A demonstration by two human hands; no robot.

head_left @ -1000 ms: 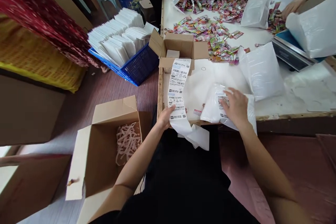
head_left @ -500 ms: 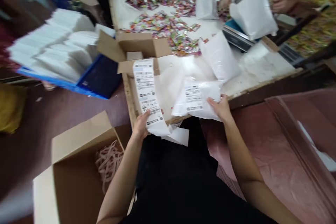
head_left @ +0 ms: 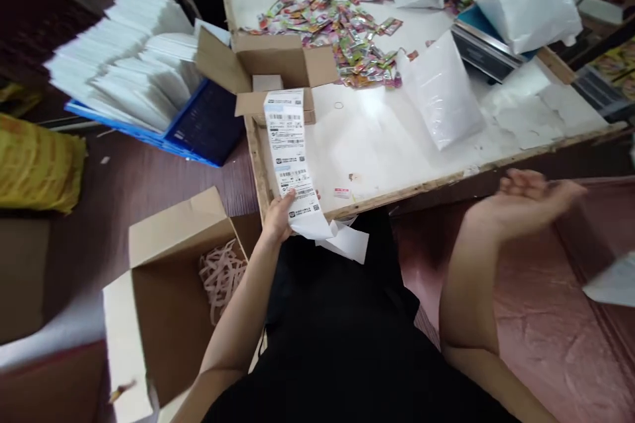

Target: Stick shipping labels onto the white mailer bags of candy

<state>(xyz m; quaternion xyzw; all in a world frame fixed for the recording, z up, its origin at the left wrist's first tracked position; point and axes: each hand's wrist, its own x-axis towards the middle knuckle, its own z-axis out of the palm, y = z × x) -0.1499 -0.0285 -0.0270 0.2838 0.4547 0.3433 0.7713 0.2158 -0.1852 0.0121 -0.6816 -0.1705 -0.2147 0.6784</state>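
In the head view, my left hand (head_left: 278, 217) is closed on a strip of printed shipping labels (head_left: 286, 139). The strip's upper end lies against the front flap of a small cardboard box, and its lower end folds over the table edge. My right hand (head_left: 520, 205) is off to the right, beyond the table edge, palm up with the thumb stretched out and fingers loosely bent; nothing is in it. Below and right of it, a blurred white piece (head_left: 612, 281) shows at the frame edge; I cannot tell exactly what it is. A plump white mailing bag (head_left: 441, 96) lies on the table.
The small open box (head_left: 272, 56) stands on the table (head_left: 367, 158) before heaped candy packets (head_left: 357, 39). At left is a blue crate (head_left: 198, 122) of stacked white bags (head_left: 129, 59). A larger carton (head_left: 173, 337) holds paper strips. Pinkish sheeting (head_left: 530, 344) spreads at right.
My right hand has let go of the labelled white mailing bag and swung right, away from the table. That bag has left the table edge. My left hand still holds the label strip.
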